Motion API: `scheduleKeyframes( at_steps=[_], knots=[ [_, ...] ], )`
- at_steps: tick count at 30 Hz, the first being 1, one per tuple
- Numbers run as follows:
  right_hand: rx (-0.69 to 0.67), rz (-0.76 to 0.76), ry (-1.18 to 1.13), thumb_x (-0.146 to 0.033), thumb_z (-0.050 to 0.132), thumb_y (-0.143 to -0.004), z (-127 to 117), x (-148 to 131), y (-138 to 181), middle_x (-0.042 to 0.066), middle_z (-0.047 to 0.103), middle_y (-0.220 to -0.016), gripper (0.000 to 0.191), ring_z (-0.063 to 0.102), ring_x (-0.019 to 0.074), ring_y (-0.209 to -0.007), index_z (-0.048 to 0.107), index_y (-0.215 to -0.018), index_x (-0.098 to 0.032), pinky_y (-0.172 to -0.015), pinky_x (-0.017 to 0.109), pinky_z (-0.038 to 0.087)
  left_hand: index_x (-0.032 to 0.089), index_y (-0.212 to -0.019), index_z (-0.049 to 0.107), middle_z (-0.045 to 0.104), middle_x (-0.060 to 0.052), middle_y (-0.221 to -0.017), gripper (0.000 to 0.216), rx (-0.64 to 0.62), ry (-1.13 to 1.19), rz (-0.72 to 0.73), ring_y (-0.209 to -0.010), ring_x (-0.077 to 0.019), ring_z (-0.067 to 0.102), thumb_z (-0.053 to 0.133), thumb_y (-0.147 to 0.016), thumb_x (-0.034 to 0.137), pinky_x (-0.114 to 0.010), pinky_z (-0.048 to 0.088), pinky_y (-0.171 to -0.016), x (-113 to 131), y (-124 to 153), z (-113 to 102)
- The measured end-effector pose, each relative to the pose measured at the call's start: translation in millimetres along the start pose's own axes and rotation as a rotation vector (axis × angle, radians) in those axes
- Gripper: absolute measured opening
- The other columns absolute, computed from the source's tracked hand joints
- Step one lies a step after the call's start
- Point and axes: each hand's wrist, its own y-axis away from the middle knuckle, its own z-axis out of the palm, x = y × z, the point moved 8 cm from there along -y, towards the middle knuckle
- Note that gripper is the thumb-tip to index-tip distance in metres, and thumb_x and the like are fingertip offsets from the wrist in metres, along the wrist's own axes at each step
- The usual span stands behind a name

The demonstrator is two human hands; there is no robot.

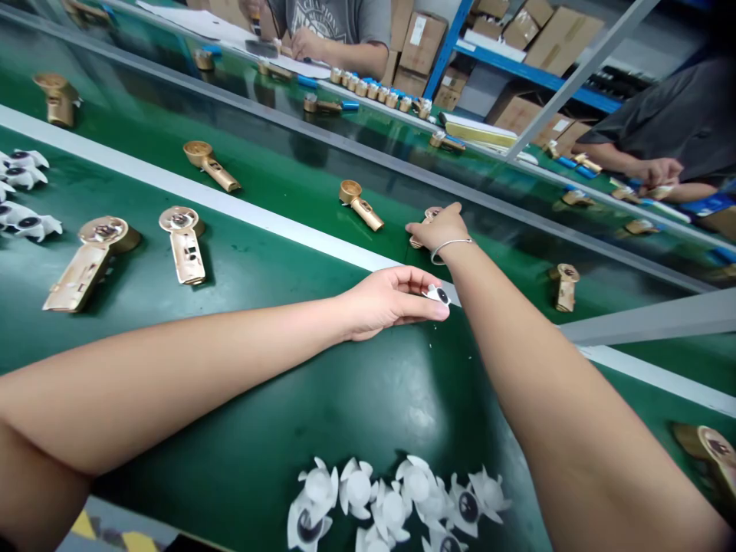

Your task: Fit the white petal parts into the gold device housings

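My left hand [396,303] is closed around a small white fan blade [438,294], its dark round hub showing between thumb and fingertips. Farther out, my right hand [444,230], with a silver bangle at the wrist, has its fingers round a gold handheld fan body [432,214] on the green belt; the hand covers part of it. Another gold fan body [361,205] lies to the left of that hand. Near the front edge is a loose pile of white fan blades [391,510], some with the dark hub up.
Two opened fan bodies [182,244] rest on the green work surface at left, beside more white blades [28,222]. A white strip [287,230] borders the belt. A grey metal post [649,318] juts in at right. Co-workers [339,38] handle parts across the line.
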Motion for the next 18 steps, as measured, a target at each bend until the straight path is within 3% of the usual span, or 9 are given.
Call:
scheduleKeyframes(
  at_steps=[3,5,7,11,14,18],
  knots=[
    [-0.121,0.015,-0.064,-0.027,0.065,-0.084,7.0,4.7,2.4,0.015,0.067,-0.094,0.049,0.07,0.0211,-0.075,0.052,-0.122,0.002,-0.068,0.035,0.052,0.014,-0.097,0.069,0.073,0.0,-0.089,0.038,0.037,0.033,0.028,-0.079,-0.0084,0.072,0.089,-0.066,0.007,-0.029,0.054,-0.09,7.2,-2.4,-6.5],
    [-0.221,-0.021,-0.143,-0.027,0.075,-0.076,4.3,17.2,21.8,0.007,0.065,-0.078,0.04,0.06,0.0161,-0.057,0.06,-0.109,-0.01,-0.055,0.032,0.051,0.014,-0.098,0.069,0.073,-0.001,-0.086,0.033,0.057,0.051,0.054,-0.077,-0.0086,0.072,0.086,-0.07,0.009,-0.029,0.054,-0.088,11.2,-4.3,-9.4],
    [-0.3,-0.078,-0.23,-0.034,0.068,-0.084,-3.9,33.4,51.1,0.0,0.057,-0.067,0.026,0.053,0.0121,-0.051,0.06,-0.102,-0.016,-0.05,0.027,0.047,0.013,-0.099,0.069,0.073,-0.001,-0.084,0.03,0.08,0.05,0.089,-0.075,-0.0078,0.07,0.085,-0.074,0.014,-0.028,0.053,-0.085,13.5,-6.0,-11.3],
    [-0.416,-0.151,-0.343,-0.051,0.06,-0.089,-19.9,64.0,117.2,-0.006,0.044,-0.06,0.034,0.043,0.0107,-0.049,0.055,-0.104,-0.021,-0.044,0.023,0.036,0.012,-0.097,0.069,0.073,-0.002,-0.085,0.036,0.113,-0.023,0.171,-0.074,-0.0081,0.067,0.09,-0.069,0.019,-0.028,0.052,-0.079,13.3,-8.1,-11.2],
    [-0.393,-0.221,-0.322,-0.053,0.061,-0.089,-26.9,71.0,149.7,-0.005,0.044,-0.064,0.033,0.044,0.0116,-0.054,0.054,-0.099,-0.022,-0.048,0.025,0.037,0.012,-0.093,0.068,0.073,-0.002,-0.086,0.039,0.122,-0.059,0.213,-0.079,-0.0094,0.068,0.093,-0.063,0.018,-0.029,0.053,-0.081,12.5,-8.0,-11.0],
    [-0.222,-0.36,-0.144,-0.046,0.056,-0.092,-34.0,63.8,164.6,-0.003,0.048,-0.067,0.024,0.046,0.0141,-0.059,0.053,-0.088,-0.022,-0.054,0.028,0.039,0.012,-0.092,0.067,0.073,-0.001,-0.085,0.042,0.101,-0.078,0.239,-0.081,-0.0091,0.068,0.094,-0.061,0.019,-0.029,0.053,-0.085,13.8,-7.7,-11.4]
  ],
)
